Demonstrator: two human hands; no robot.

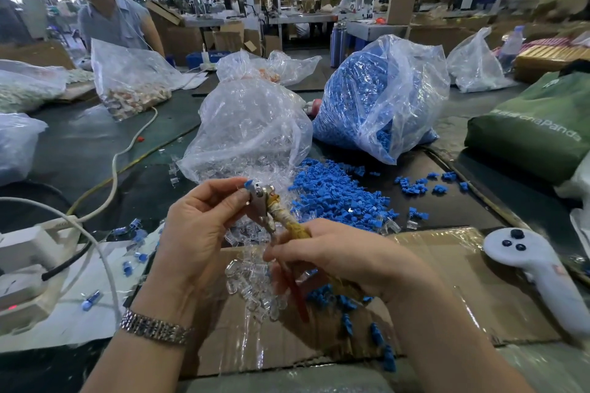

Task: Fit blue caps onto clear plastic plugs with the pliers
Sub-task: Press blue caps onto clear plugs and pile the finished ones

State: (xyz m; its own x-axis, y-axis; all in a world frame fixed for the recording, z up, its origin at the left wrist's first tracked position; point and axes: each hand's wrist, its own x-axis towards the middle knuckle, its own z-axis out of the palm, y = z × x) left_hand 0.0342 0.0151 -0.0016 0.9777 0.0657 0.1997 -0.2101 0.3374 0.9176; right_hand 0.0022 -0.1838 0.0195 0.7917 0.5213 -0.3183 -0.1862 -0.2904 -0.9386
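Observation:
My right hand [338, 257] grips the handles of the pliers [271, 210], whose metal jaws point up and to the left. My left hand [198, 226] pinches a small blue cap [248, 184] at the jaw tips; any clear plug there is hidden by my fingers. Loose blue caps [338, 198] are heaped on the table behind the pliers. Below my hands, clear plastic plugs [249, 284] lie in a pile on a sheet of cardboard [447, 290].
A bag of clear plugs [252, 131] and a bag of blue caps [376, 96] stand behind. A white controller [530, 268] lies at the right, a green bag [536, 124] beyond it. White cables [95, 233] and a power strip sit left. Another person [108, 13] works far left.

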